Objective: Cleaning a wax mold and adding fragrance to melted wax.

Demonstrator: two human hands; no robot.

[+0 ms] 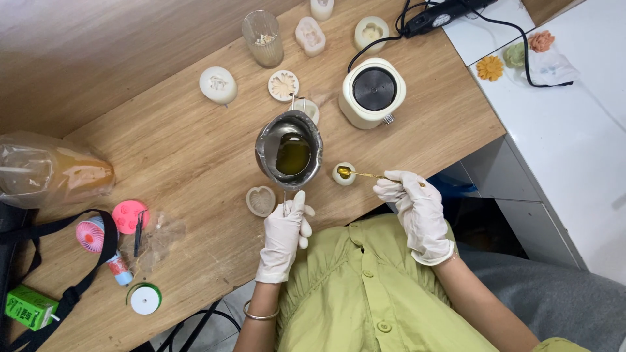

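My left hand [285, 234], in a white glove, grips the handle of a small steel melting pot [289, 151] that holds yellow-green liquid. The pot stands on the wooden table [189, 150]. My right hand [414, 208], also gloved, holds a thin gold spoon [360, 174] by its handle. The spoon's bowl carries yellow liquid and rests over a small round white mould [343, 174] just right of the pot. A heart-shaped white mould [261, 201] lies to the left of my left hand.
A round white hot plate [373, 92] with a black cable stands behind the pot. Several white moulds and a glass [263, 38] sit along the back. At left lie a plastic bag [52, 171], pink fan [91, 236], pink mould [128, 216], tape roll [145, 299], green box [29, 307] and black strap.
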